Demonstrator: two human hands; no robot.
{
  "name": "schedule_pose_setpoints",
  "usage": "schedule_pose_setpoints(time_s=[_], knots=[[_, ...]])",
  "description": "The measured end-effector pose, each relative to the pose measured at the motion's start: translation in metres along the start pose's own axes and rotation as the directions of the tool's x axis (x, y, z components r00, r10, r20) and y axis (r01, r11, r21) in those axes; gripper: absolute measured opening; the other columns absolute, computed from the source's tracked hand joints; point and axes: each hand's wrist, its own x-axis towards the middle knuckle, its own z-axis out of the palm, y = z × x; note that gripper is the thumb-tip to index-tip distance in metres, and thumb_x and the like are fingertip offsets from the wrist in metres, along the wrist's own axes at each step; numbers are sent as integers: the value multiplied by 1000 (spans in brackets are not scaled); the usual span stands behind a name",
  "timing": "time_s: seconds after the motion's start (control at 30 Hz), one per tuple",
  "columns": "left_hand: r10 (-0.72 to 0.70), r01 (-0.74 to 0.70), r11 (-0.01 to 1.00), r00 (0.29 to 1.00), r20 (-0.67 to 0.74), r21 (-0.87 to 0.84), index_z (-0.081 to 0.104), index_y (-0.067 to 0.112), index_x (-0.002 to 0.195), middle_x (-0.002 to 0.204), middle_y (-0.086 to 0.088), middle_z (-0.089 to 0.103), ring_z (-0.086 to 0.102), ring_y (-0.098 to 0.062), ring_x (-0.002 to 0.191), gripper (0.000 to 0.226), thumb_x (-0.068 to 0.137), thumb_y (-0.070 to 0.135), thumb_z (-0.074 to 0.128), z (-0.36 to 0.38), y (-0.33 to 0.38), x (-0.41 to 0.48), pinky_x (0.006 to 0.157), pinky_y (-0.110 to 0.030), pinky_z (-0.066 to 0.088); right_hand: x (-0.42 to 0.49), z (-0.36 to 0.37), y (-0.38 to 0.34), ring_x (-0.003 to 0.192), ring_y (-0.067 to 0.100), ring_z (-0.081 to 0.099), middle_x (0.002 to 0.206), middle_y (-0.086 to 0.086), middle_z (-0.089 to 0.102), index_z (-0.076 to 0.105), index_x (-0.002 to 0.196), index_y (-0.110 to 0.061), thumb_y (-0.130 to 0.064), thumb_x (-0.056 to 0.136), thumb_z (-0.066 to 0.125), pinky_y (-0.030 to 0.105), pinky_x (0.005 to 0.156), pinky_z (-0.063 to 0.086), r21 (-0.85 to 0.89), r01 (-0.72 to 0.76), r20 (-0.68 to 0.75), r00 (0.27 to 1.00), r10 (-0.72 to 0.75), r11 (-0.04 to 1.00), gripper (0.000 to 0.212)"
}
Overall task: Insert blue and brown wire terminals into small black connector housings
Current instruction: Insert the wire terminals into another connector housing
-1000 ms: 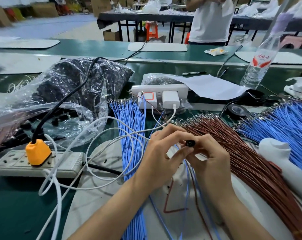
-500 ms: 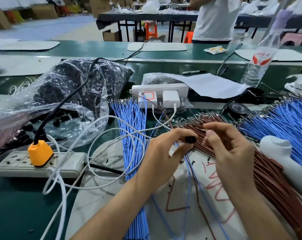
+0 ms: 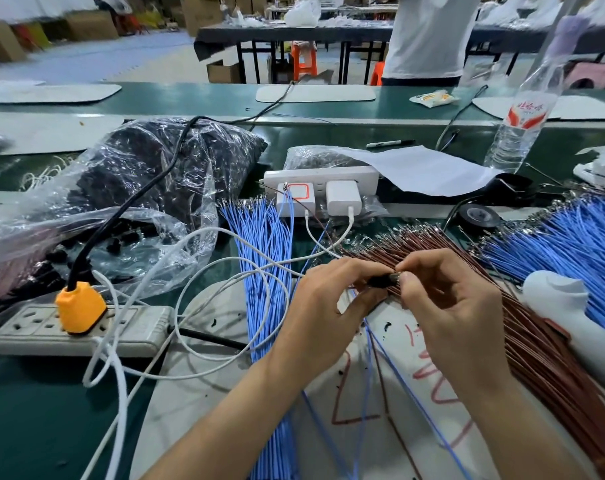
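My left hand (image 3: 323, 308) pinches a small black connector housing (image 3: 380, 280) between thumb and fingers, above the white mat. My right hand (image 3: 457, 306) pinches a wire terminal right at the housing's end; the terminal itself is mostly hidden by my fingertips. Blue and brown wires (image 3: 374, 362) trail down from the housing between my wrists. A bundle of brown wires (image 3: 523, 323) lies under my right hand. One bundle of blue wires (image 3: 263, 258) lies left of my left hand, another (image 3: 571, 244) at the far right.
A grey power strip (image 3: 128, 327) with an orange plug (image 3: 80, 308) sits at left, white cables looping over it. A plastic bag of black housings (image 3: 148, 188) lies behind. A white charger strip (image 3: 322, 178), paper, black tape roll (image 3: 478, 216), water bottle (image 3: 523, 126) and white tool (image 3: 571, 306) surround the work.
My right hand left the housing, went over to the brown wire bundle, and has come back to the housing pinching a wire terminal. My left hand kept holding the housing.
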Motion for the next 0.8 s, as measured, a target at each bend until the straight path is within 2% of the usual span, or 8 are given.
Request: schedule_pose_setpoints(time_s=[0.17, 0.3, 0.43, 0.57, 0.63, 0.7, 0.8], knots=[[30, -30, 999, 1000, -2, 35, 71, 9, 105, 90, 15, 60, 59, 0, 82, 23, 83, 8, 70, 0, -1, 0, 77, -22, 50, 3, -4, 2, 58, 4, 58, 72, -4, 65, 65, 79, -17, 3, 82, 66, 10, 58, 44, -34, 1, 71, 997, 1, 999, 20], [18, -18, 998, 1000, 6, 57, 72, 7, 104, 87, 6, 66, 61, -8, 80, 21, 84, 11, 69, 0, -1, 0, 74, -31, 51, 6, -6, 2, 52, 2, 54, 68, -4, 64, 65, 76, -13, 6, 80, 66, 9, 52, 41, -84, -26, 91, 995, 33, 996, 19], [26, -27, 998, 1000, 17, 64, 73, 6, 102, 86, 1, 69, 61, -10, 78, 21, 84, 17, 68, 1, 0, 0, 73, -31, 50, 7, -10, 5, 47, 16, 53, 55, 11, 61, 66, 74, -8, 7, 84, 61, 33, 48, 44, 45, -157, 107, 983, 152, 987, 18], [-32, 32, 999, 999, -3, 24, 73, 10, 100, 85, 17, 65, 58, 4, 77, 23, 81, 20, 70, 1, -1, -1, 76, -19, 48, 10, -13, 7, 47, 15, 56, 53, 12, 62, 65, 75, -3, 7, 84, 61, 21, 52, 48, 131, -231, 157, 965, 210, 964, 14], [-79, 79, 997, 997, 6, -18, 72, 11, 97, 81, 17, 66, 60, 1, 74, 21, 80, 23, 72, 1, 0, -1, 75, -21, 50, 10, -14, 6, 49, 12, 57, 55, 7, 63, 65, 77, -4, 8, 82, 62, 17, 52, 47, 106, -226, 199, 959, 202, 968, 14], [-91, 91, 995, 996, 17, -30, 71, 10, 94, 80, 14, 66, 62, -5, 72, 21, 80, 25, 72, 0, 1, -1, 74, -26, 51, 12, -16, 7, 50, 15, 58, 55, 9, 62, 66, 77, -4, 8, 83, 61, 18, 53, 48, 128, -273, 224, 944, 240, 953, 14], [-95, 95, 995, 995, 13, -41, 71, 11, 93, 78, 21, 62, 60, -2, 72, 21, 80, 27, 71, -1, 2, 0, 75, -27, 50, 13, -17, 9, 48, 22, 55, 54, 14, 58, 65, 75, 1, 7, 85, 57, 24, 51, 50, 285, -427, 260, 896, 359, 858, 14]])
